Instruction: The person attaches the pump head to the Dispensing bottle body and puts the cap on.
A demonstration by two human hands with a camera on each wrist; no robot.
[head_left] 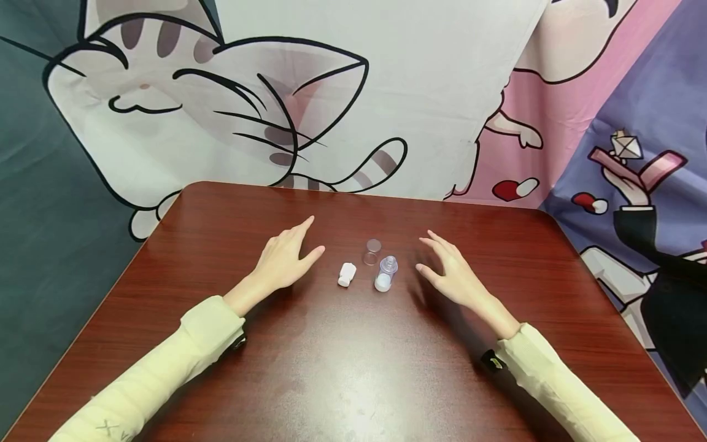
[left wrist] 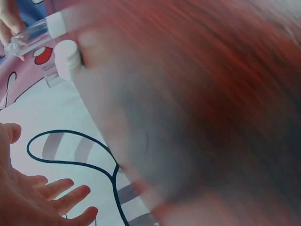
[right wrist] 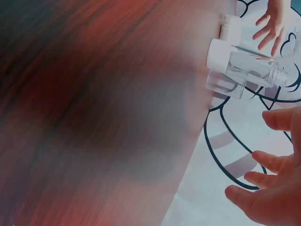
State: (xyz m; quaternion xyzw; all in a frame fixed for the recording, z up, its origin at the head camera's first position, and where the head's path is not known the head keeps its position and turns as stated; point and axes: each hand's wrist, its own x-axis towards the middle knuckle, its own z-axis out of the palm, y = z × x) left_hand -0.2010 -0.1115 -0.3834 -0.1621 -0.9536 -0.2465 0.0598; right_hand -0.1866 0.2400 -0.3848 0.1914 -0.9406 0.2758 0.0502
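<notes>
Left hand and right hand are spread wide; between them, nearer the right, the upright bottle is seen beside the white piece. Sleeves are shown in the head view alone.

Pale-sleeved left arm, as I see, stretches over table, from near side along left edge, slanting toward middle. Left hand: index finger straight, toward far edge; thumb spread wide from it. Pale-sleeved right arm stretches likewise inside right edge, also slanting inward. Right hand, raised above table: fingers extended, slightly bent, thumb well apart.
</notes>
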